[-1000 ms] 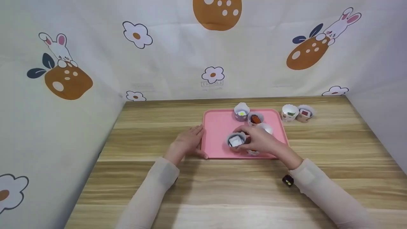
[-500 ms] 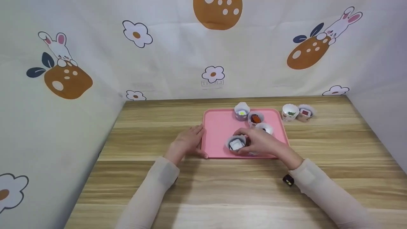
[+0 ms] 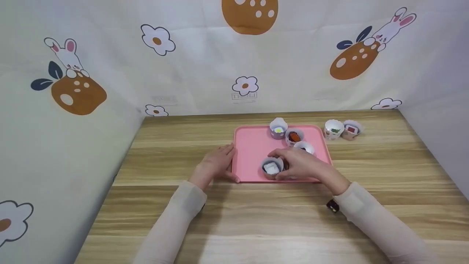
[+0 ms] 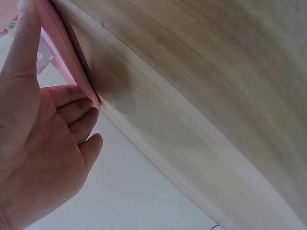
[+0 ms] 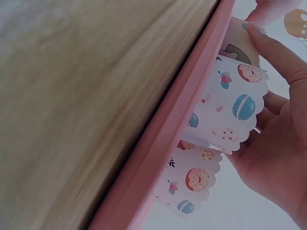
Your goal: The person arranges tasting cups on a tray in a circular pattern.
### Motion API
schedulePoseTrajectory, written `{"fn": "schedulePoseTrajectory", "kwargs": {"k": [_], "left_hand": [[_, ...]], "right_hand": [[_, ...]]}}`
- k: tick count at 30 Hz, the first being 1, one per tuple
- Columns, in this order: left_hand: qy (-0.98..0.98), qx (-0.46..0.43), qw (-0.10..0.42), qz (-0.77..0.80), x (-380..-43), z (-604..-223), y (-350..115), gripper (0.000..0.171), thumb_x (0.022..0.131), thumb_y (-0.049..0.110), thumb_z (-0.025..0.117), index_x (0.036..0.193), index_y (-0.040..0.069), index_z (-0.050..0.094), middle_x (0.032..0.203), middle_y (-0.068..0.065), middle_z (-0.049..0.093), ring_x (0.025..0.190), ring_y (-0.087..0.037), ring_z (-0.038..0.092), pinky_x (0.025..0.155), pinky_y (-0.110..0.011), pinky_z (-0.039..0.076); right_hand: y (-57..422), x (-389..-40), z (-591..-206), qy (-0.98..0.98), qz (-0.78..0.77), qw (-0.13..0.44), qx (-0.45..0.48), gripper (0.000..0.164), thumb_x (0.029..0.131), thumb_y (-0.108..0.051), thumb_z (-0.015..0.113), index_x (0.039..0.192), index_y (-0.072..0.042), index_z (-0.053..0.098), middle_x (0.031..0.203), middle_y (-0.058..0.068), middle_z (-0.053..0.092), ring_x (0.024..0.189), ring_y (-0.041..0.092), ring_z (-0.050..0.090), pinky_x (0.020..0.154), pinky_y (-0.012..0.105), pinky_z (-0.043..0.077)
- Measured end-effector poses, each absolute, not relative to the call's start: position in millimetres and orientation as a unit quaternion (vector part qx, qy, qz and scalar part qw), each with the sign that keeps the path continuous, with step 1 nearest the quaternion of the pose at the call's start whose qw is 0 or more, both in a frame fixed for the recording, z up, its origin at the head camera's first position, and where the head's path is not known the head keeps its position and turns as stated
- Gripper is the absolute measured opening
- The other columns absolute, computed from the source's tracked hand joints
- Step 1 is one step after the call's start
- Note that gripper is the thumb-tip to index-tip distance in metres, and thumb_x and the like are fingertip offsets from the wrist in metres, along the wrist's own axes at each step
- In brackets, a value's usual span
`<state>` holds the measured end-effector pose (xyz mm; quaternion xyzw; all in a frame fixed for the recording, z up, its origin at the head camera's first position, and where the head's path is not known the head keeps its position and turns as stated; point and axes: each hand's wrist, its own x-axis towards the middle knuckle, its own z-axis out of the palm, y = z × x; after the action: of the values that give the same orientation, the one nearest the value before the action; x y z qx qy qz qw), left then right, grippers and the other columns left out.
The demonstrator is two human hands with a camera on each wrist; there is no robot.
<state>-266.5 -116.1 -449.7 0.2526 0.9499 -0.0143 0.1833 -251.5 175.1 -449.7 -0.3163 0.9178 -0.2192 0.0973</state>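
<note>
My right hand (image 3: 302, 162) holds a paper baking cup (image 3: 272, 168) by its right side, over the front of the pink tray (image 3: 249, 146). Inside that cup is a small white piece, perhaps toy sushi. In the right wrist view, the thumb presses the held cup (image 5: 240, 40), and a white cup with printed sweets (image 5: 235, 103) stands under the palm. My left hand (image 3: 218, 163) touches the tray's left rim, fingers along the side and thumb at the front corner. The left wrist view shows those fingers (image 4: 79, 108) relaxed against the rim.
More cups stand on the tray: one with a yellow-topped piece (image 3: 278, 130), one with an orange piece (image 3: 294, 137), and a white one (image 3: 305, 147). Beyond its right edge are a cup with green (image 3: 333, 130) and another with a red-centred piece (image 3: 351, 130). A small dark piece (image 3: 332, 206) lies near the right sleeve.
My right hand has brought the cup slightly toward the tray's front edge, and it now sits lower in view. The left hand stays on the tray's rim.
</note>
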Motion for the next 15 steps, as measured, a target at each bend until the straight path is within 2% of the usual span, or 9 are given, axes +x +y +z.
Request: {"fn": "schedulePoseTrajectory", "kwargs": {"k": [3,10,15], "left_hand": [[0.949,0.254,0.184,-0.017,-267,-449,-116,0.113,0.08,0.066,0.07,0.159,0.004,0.018,0.168,-0.012,0.014,0.157,-0.027,0.015,0.13,-0.039,0.014],[0.95,0.249,0.19,-0.01,-266,-448,-115,0.113,0.08,0.065,0.07,0.159,0.004,0.017,0.169,-0.011,0.012,0.157,-0.027,0.014,0.13,-0.039,0.013],[0.95,0.25,0.189,-0.01,-266,-449,-116,0.113,0.08,0.064,0.071,0.159,0.005,0.017,0.169,-0.011,0.012,0.157,-0.027,0.015,0.13,-0.038,0.014]], "right_hand": [[176,-252,-447,0.916,-0.223,0.101,-0.319,0.064,0.079,-0.031,0.085,0.135,-0.014,0.06,0.127,0.002,0.068,0.105,0.013,0.063,0.09,0.037,0.054],[180,-252,-442,0.904,-0.257,0.111,-0.323,0.066,0.08,-0.032,0.084,0.137,-0.011,0.058,0.127,0.005,0.068,0.09,0.012,0.065,0.082,0.034,0.056],[186,-253,-435,0.903,-0.265,0.104,-0.322,0.062,0.083,-0.031,0.081,0.137,-0.012,0.057,0.131,0.007,0.067,0.105,0.018,0.07,0.091,0.042,0.059]]}}
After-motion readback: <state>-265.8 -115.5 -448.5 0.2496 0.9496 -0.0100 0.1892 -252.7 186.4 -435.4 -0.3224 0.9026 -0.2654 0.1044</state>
